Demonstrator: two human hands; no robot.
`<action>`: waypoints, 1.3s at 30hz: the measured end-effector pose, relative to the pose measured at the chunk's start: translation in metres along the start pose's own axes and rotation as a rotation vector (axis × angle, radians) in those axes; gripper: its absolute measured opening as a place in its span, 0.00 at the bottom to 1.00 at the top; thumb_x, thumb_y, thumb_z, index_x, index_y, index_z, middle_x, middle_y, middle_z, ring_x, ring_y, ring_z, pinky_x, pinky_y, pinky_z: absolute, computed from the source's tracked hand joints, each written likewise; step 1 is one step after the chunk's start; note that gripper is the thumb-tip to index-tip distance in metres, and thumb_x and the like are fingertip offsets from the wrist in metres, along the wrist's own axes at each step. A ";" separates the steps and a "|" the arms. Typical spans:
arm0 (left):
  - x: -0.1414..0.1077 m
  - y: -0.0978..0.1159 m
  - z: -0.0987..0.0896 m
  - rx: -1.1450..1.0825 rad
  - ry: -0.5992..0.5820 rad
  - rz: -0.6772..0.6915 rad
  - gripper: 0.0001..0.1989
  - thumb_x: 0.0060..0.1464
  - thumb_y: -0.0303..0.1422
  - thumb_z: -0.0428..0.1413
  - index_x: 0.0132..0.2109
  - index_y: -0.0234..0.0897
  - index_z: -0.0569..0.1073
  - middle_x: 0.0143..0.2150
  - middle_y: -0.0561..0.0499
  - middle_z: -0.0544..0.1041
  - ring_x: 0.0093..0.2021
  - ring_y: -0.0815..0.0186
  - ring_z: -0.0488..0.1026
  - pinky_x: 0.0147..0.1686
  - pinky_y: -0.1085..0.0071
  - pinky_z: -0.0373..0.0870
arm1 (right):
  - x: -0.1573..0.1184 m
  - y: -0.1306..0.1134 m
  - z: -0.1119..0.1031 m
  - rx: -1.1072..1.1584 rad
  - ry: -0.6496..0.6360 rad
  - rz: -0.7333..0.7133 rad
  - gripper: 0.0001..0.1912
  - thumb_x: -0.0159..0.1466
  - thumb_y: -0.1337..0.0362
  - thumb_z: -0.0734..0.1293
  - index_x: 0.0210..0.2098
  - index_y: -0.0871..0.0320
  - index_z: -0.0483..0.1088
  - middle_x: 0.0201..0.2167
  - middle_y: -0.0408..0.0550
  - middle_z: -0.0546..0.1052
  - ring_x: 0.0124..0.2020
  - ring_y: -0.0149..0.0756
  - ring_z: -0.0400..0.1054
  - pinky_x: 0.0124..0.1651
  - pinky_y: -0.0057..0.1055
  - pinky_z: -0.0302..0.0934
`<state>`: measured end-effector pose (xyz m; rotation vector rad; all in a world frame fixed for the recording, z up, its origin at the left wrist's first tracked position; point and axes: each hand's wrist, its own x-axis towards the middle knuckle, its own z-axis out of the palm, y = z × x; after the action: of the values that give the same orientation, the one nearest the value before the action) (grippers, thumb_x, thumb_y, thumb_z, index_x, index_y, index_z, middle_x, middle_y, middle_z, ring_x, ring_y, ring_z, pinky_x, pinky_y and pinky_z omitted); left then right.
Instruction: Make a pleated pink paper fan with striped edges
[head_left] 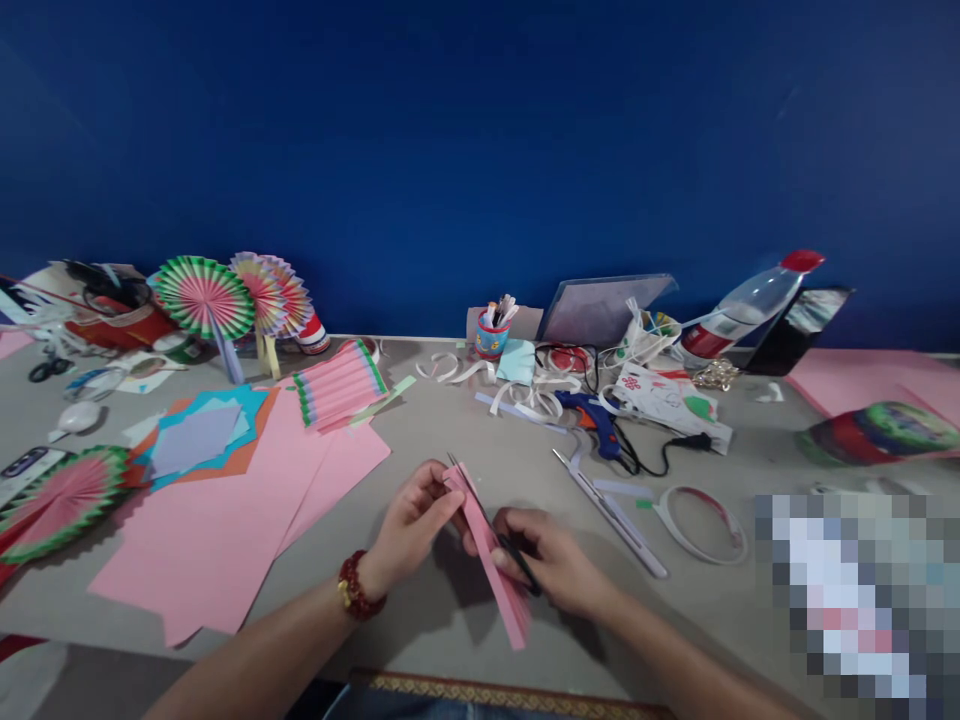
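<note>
Near the front of the table, my left hand (416, 520) pinches the upper end of a narrow, folded strip of pink paper (491, 580). A beaded red bracelet (358, 585) circles that wrist. My right hand (551, 560) is closed round the black handles of a pair of scissors (517, 560), whose blades lie along the strip's right edge with their tips beside my left fingers. The strip slants down to the right, and its lower end is blurred. Whether the blades are parted cannot be made out. Large pink sheets (217, 560) lie left of my left hand.
Several pleated paper fans (205, 297) stand at the back left. A pleated pink sheet (341, 385) lies behind my left hand. Right of centre are a blue glue gun (592, 420), a utility knife (615, 515), a tape roll (705, 525) and a leaning bottle (750, 305).
</note>
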<state>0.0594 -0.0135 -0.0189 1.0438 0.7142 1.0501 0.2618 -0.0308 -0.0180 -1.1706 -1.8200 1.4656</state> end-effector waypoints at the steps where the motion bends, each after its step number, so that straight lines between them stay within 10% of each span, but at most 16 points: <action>1: 0.000 0.000 0.000 0.002 -0.002 -0.001 0.12 0.62 0.39 0.57 0.38 0.37 0.64 0.26 0.52 0.79 0.23 0.68 0.77 0.26 0.75 0.71 | 0.000 0.000 0.000 0.004 -0.001 -0.002 0.32 0.59 0.33 0.62 0.24 0.57 0.60 0.22 0.40 0.64 0.25 0.29 0.55 0.27 0.25 0.51; 39: 0.001 0.000 -0.003 0.004 -0.036 0.035 0.11 0.63 0.37 0.57 0.38 0.37 0.64 0.26 0.53 0.79 0.22 0.69 0.76 0.24 0.77 0.70 | 0.003 0.016 0.008 -0.004 0.039 -0.103 0.30 0.61 0.35 0.62 0.24 0.55 0.54 0.22 0.39 0.64 0.24 0.28 0.52 0.26 0.26 0.49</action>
<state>0.0575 -0.0115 -0.0200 1.0798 0.6715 1.0581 0.2591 -0.0315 -0.0358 -1.0831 -1.8294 1.3724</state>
